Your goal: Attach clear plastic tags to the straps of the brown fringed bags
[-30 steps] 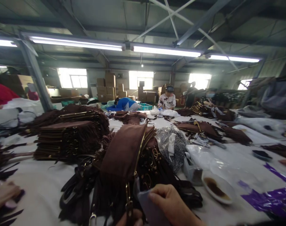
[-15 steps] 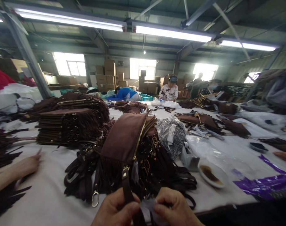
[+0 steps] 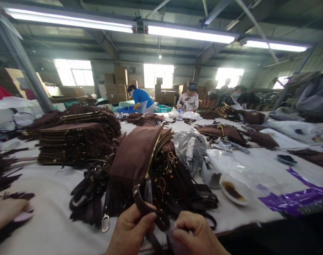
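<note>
At the near edge of the table, the left hand (image 3: 133, 232) pinches the dark strap (image 3: 148, 212) looped off the brown fringed bag (image 3: 136, 156), keeping it taut, while the right hand (image 3: 197, 235) grips a small pale tag (image 3: 170, 231) beside it.

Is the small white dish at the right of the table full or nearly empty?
Nearly empty: the white dish holds only a shallow brown smear at its bottom, and its inner wall is bare.

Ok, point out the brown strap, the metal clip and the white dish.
brown strap (image 3: 148, 210), head view, on its loop between the hands.
metal clip (image 3: 105, 223), head view, its oval ring.
white dish (image 3: 239, 199), head view, near rim.
</note>
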{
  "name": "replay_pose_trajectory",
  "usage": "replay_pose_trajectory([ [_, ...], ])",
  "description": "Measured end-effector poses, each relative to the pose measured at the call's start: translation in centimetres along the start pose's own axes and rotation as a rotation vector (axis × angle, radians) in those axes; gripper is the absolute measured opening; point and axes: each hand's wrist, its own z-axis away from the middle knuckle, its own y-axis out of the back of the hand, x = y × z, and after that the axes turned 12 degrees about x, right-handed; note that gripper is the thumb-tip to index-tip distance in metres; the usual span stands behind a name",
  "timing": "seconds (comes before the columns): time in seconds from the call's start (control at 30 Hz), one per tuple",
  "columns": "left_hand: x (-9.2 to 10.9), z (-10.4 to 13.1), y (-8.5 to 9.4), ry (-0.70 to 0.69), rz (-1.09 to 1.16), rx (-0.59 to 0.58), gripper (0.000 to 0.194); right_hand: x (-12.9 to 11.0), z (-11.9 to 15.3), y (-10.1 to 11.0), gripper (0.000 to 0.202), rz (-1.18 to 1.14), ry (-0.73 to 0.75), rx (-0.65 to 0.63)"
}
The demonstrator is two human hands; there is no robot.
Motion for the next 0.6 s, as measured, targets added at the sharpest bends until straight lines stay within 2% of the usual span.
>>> replay_pose_trajectory([
  [0.2,0.0,0.3,0.1,0.017,-0.020,-0.064,0.024,0.2,0.1,0.0,0.024,0.019,0.023,0.005],
  [0.37,0.4,0.3,-0.2,0.106,0.011,-0.168,0.021,0.4,0.4,0.3,0.025,0.030,0.056,0.014],
  [0.6,-0.6,0.1,-1.4,0.078,0.058,-0.183,0.019,1.0,1.0,1.1,0.025,0.035,0.044,0.006],
])
